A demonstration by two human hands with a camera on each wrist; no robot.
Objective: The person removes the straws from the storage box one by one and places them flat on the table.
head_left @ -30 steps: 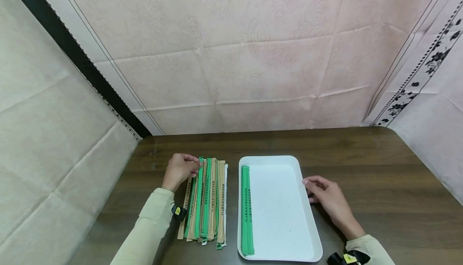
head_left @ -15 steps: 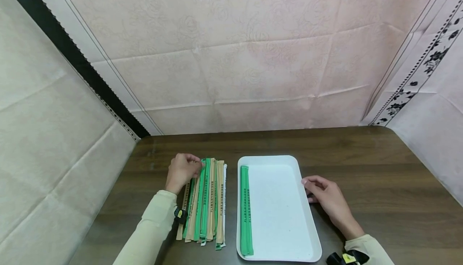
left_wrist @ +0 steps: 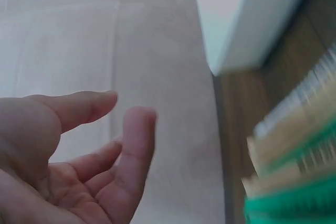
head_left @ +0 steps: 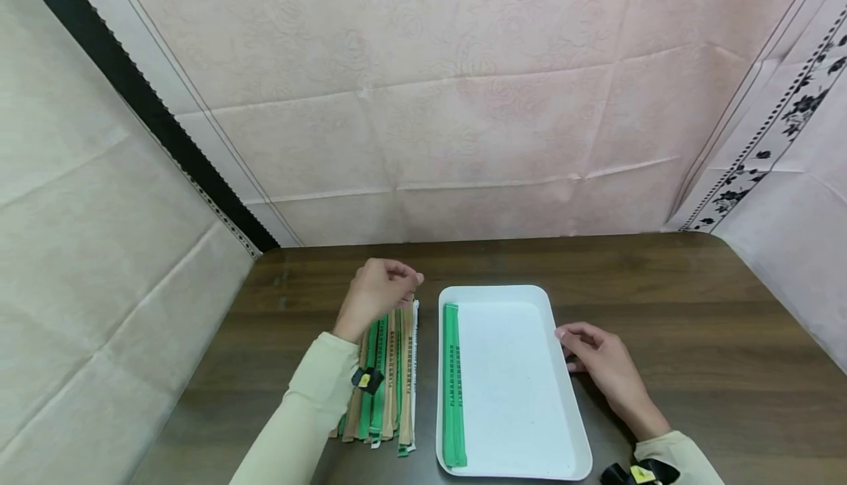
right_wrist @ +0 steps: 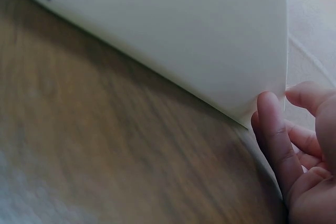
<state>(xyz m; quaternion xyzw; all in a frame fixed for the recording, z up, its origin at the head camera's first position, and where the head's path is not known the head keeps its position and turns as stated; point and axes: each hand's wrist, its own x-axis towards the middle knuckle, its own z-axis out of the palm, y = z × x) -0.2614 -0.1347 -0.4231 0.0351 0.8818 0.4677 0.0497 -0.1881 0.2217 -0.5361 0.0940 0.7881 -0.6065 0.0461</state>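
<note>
My left hand (head_left: 379,290) is raised over the far end of a row of long, narrow green and tan packets (head_left: 390,397) with dark print. In the left wrist view its thumb and forefinger (left_wrist: 139,135) stand apart with nothing between them, and packet ends (left_wrist: 294,177) show to the right. My right hand (head_left: 598,356) pinches the right rim of a white tray (head_left: 509,382). In the right wrist view the thumb lies at the top edge and the forefinger (right_wrist: 273,124) against the outer wall. One green printed packet (head_left: 453,389) lies lengthwise along the tray's left side.
Both the packets and the tray rest on a dark brown wooden table (head_left: 701,309). Pale patterned cloth (head_left: 476,125) hangs behind the table, with more cloth at both sides. A strip of table separates the packet row from the tray.
My left hand has moved right, from the left part of the packet row to its far right end, slightly farther away. The right hand and tray have stayed put.
</note>
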